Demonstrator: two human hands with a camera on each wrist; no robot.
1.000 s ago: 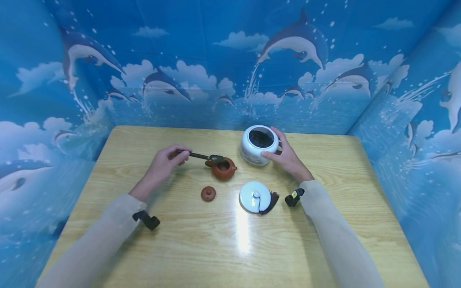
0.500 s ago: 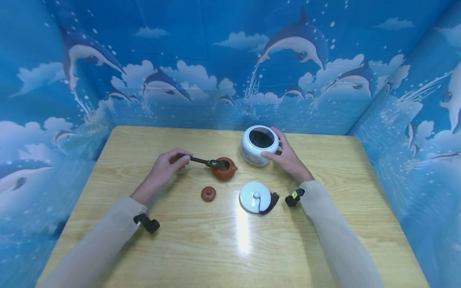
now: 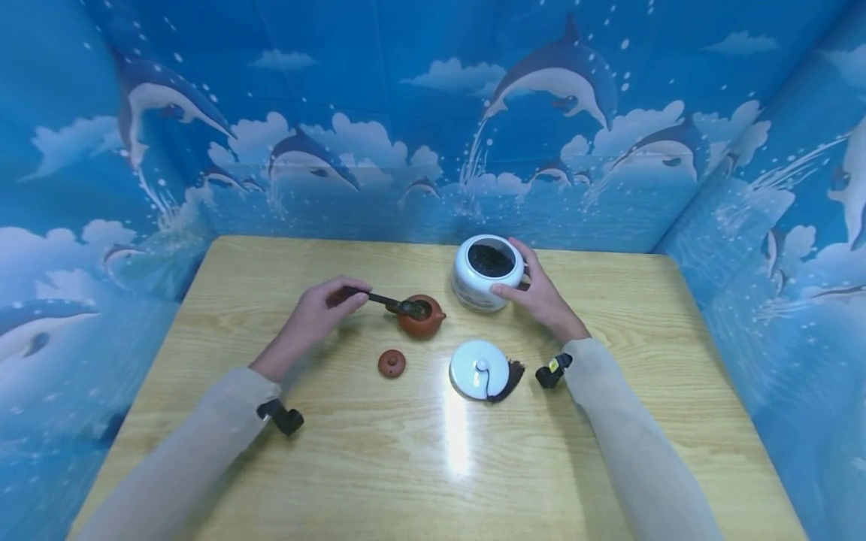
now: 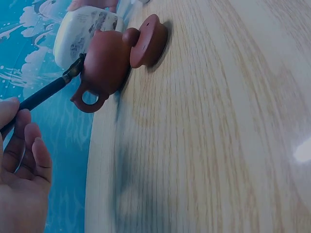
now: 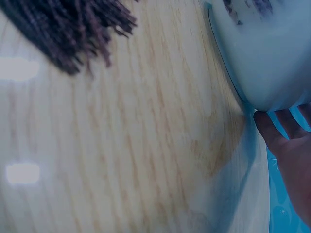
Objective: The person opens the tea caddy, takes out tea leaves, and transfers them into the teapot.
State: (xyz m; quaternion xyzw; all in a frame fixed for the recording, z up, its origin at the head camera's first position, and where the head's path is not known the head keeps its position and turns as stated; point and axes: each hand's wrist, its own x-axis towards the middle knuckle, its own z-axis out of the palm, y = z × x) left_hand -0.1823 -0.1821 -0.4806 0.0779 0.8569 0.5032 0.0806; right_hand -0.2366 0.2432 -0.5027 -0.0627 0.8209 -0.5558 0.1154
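My left hand [image 3: 328, 306] pinches the dark handle of a small scoop [image 4: 47, 93], whose head lies at the mouth of a reddish-brown clay teapot [image 3: 421, 327]. In the left wrist view the scoop's tip dips behind the teapot's rim, so part of it is hidden. With thumb and fingers around its right side, my right hand [image 3: 540, 297] holds a white porcelain jar [image 3: 473, 289]. Dark tea leaves [image 3: 490, 261] lie inside this jar. In the right wrist view, fingers [image 5: 272, 131] touch the jar's side.
The teapot's small lid [image 3: 392, 364] lies in front of the teapot. To its right rests the jar's white lid [image 3: 473, 368], with a dark tassel [image 3: 509, 382] attached. All stand on a wooden table [image 3: 379, 466], backed by a blue dolphin-print curtain [image 3: 379, 90].
My left hand has moved slightly right, and the scoop's head has gone from above the teapot's left rim into its mouth. The right hand and jar have stayed put.
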